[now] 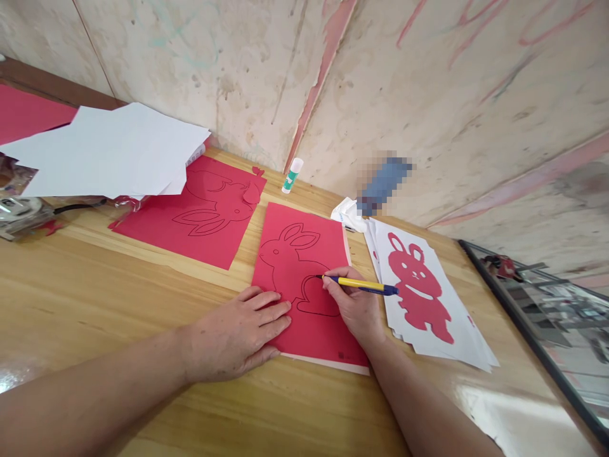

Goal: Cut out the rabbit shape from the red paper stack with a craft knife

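A red sheet of paper [309,336] with a black outline of a rabbit lies on the wooden table in front of me. My right hand [354,308] is closed around a yellow and dark blue pen [361,284], its tip at the line of the rabbit's hind leg. On the sheet's lower left edge, my left hand [242,333] rests flat with fingers stretched out. Another red sheet [200,244] with a rabbit outline lies to the left. To the right, a red paper-cut rabbit [419,285] sits on white sheets [457,343].
A glue stick [292,176] stands near the wall. Crumpled white paper [349,214] lies beside a blurred blue patch [384,184]. White papers [109,152] are piled at the left, above a clear-and-grey device [21,218]. A dark-framed panel [528,317] borders the right side.
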`<action>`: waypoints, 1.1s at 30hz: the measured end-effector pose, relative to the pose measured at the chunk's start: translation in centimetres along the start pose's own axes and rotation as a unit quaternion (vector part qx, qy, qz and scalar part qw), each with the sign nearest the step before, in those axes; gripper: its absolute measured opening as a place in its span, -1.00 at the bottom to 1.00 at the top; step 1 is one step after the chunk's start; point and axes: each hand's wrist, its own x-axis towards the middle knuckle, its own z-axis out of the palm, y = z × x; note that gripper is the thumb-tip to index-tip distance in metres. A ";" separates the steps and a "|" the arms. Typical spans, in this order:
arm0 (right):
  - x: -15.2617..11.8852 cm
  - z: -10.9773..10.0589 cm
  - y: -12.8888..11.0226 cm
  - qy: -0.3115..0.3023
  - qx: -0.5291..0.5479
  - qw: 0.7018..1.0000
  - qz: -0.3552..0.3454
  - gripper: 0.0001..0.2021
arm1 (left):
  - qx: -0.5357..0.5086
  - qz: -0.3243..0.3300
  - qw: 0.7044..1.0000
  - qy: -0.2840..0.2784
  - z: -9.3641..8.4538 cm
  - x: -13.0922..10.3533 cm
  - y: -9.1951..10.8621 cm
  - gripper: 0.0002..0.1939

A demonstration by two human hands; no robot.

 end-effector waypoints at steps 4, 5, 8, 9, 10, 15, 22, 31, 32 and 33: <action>0.0 0.0 -0.1 -0.004 -0.006 1.000 0.001 -0.75 | -0.001 -0.002 1.000 -0.006 -0.1 0.0 0.0 -0.58; 0.0 0.0 -0.1 -0.005 -0.009 1.000 -0.001 -0.75 | 0.002 -0.002 1.000 -0.010 -0.1 0.0 0.0 -0.58; 0.0 -0.1 -0.2 -0.009 -0.021 1.000 -0.004 -0.75 | 0.007 0.000 1.000 -0.013 -0.1 0.0 0.0 -0.57; 0.0 -0.1 -0.3 -0.010 -0.025 1.000 -0.005 -0.75 | 0.007 0.000 1.000 -0.014 0.0 0.0 0.0 -0.58; 0.0 -0.1 -0.3 -0.012 -0.028 1.000 -0.006 -0.75 | 0.008 0.000 1.000 -0.016 0.0 0.0 0.0 -0.58; 0.0 -0.1 -0.4 -0.019 -0.033 0.999 -0.005 -0.76 | 0.006 -0.001 1.000 -0.012 0.0 0.0 0.0 -0.58; 0.1 0.0 -0.2 -0.014 -0.022 1.000 -0.002 -0.73 | 0.012 0.000 1.000 -0.014 -0.1 0.1 0.0 -0.57; 0.1 -0.1 -0.2 -0.025 -0.043 0.999 -0.012 -0.76 | -0.002 -0.001 1.000 -0.001 0.1 0.0 0.0 -0.58; 0.1 -0.1 -0.2 -0.025 -0.044 0.999 -0.012 -0.76 | -0.004 -0.001 1.000 0.002 0.1 0.0 0.0 -0.58; 0.1 -0.1 -0.2 -0.025 -0.044 0.999 -0.012 -0.76 | -0.005 0.000 1.000 0.004 0.0 0.0 0.0 -0.59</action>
